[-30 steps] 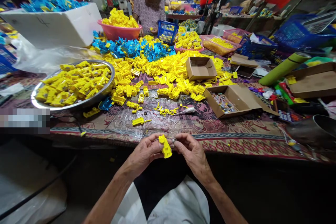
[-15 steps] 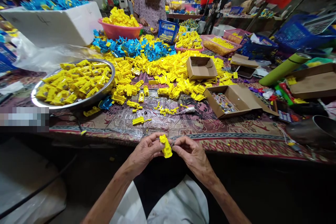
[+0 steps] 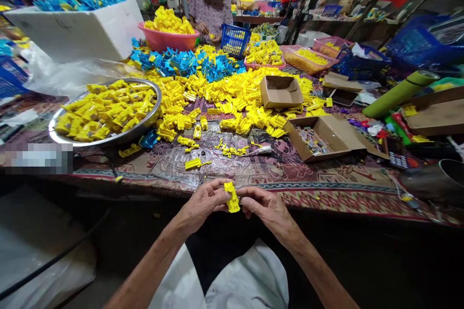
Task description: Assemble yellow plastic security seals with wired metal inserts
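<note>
Yellow plastic part, upright, between left hand and right hand

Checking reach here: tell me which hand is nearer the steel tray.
Left. The left hand is in front of the steel tray, off to its right; the right hand lies farther right.

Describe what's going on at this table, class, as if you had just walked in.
A person seated at a long cloth-covered table holds a small yellow plastic part between their left hand and right hand. Beyond it, loose yellow parts and blue parts lie heaped on the table, and a steel tray holds more yellow ones. A co-worker sits across the table behind a pink basin.
</note>
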{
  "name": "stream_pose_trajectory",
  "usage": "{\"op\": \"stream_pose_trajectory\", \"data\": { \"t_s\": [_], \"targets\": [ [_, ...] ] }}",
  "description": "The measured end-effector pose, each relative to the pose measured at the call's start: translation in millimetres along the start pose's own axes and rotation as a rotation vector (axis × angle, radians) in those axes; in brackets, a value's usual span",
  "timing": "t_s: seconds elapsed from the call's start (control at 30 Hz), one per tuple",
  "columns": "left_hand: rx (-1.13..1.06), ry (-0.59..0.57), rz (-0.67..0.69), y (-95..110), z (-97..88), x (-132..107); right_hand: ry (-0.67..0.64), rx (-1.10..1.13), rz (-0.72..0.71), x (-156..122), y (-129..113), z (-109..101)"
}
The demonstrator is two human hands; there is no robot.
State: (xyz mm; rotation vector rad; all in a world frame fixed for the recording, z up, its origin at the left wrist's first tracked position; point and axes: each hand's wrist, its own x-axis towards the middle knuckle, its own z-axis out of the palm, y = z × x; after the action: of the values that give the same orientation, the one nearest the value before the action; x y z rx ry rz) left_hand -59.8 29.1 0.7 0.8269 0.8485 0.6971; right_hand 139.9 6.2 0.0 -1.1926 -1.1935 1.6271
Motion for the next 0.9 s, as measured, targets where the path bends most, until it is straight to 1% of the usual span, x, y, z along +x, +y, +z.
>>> {"op": "stream_pose_trajectory", "data": {
  "t_s": [0.2,0.43,0.67,0.8,0.9],
  "targets": [
    [0.016,-0.023,-0.003,0.3,-0.4,1.6,0.03,0.064,0.081,-0.3,-0.2,-1.0],
    [0.02,-0.054,-0.001,2.0,-0.3,0.7,0.033,0.1,0.072,1.4,-2.1,-1.7],
    [0.018,0.005,-0.021,-1.3,-1.8,1.1,0.032,0.088,0.107,-3.6,-3.5,-2.8],
    [0.044,0.075,-0.037,0.6,3.4,2.5,0.028,0.082,0.111,-3.5,-2.3,1.5],
    [0.083,0.118,-0.036,4.3,8.7,2.3,0.071,0.06,0.116,-1.8,0.3,5.1]
  ]
}}
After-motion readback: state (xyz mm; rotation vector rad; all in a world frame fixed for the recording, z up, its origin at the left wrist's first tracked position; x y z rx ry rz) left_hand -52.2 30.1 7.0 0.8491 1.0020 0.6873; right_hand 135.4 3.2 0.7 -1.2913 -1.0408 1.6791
